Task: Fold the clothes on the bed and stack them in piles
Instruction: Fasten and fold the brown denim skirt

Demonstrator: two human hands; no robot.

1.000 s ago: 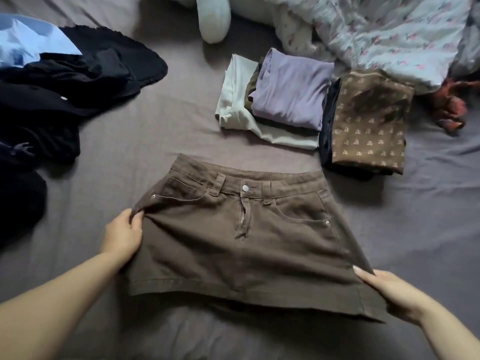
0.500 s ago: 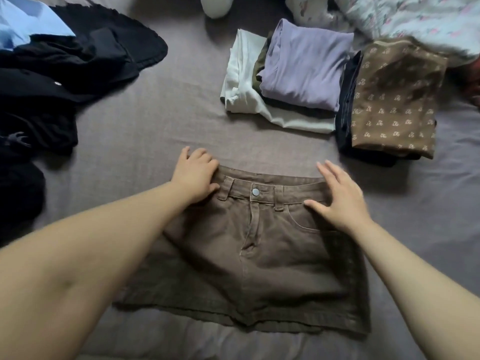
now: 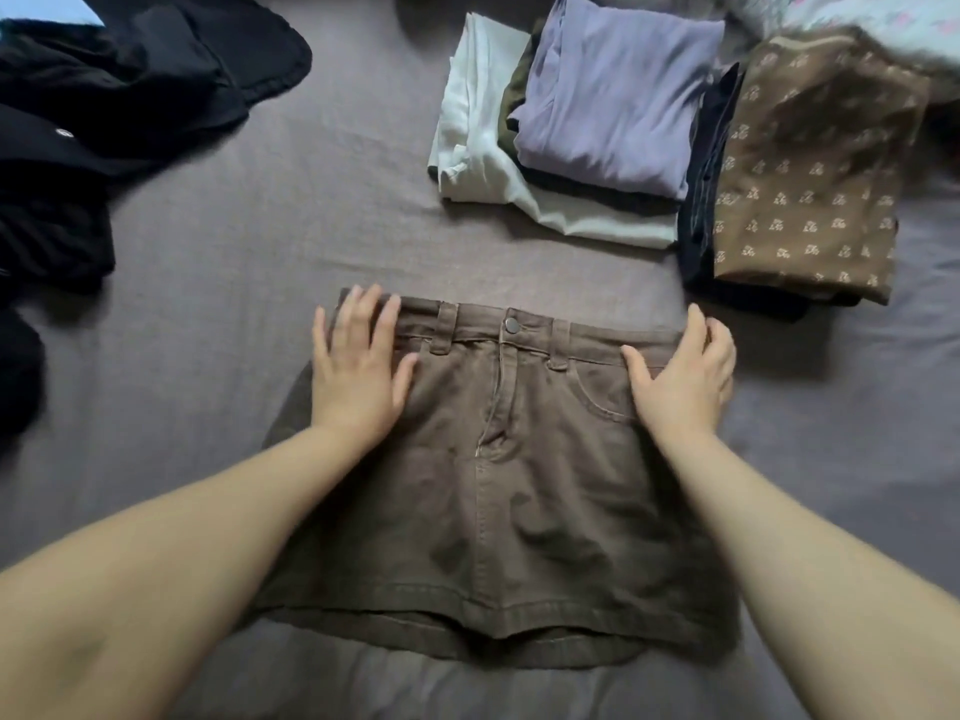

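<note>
A brown skirt (image 3: 498, 459) lies flat and face up on the grey bed (image 3: 208, 283), waistband far, hem near, its long axis running left to right across the sheet. The left hand (image 3: 358, 366) rests flat on the left end of the waistband, fingers straight and slightly spread. The right hand (image 3: 680, 376) sits at the right end, thumb laid on the cloth by the pocket, fingers bent over the skirt's right edge; whether they pinch the cloth cannot be told. The skirt thus lies under and between both hands, each about equally near its own corner, with the button (image 3: 511, 325) midway between them. A fold would likely bring one side across the fly line, or the waistband down toward the hem. Far right of the skirt wait two piles: a lilac-topped stack (image 3: 613, 101) and, just beside it, a brown patterned stack (image 3: 810, 174). Unfolded black clothes (image 3: 104, 96) lie far left.
</note>
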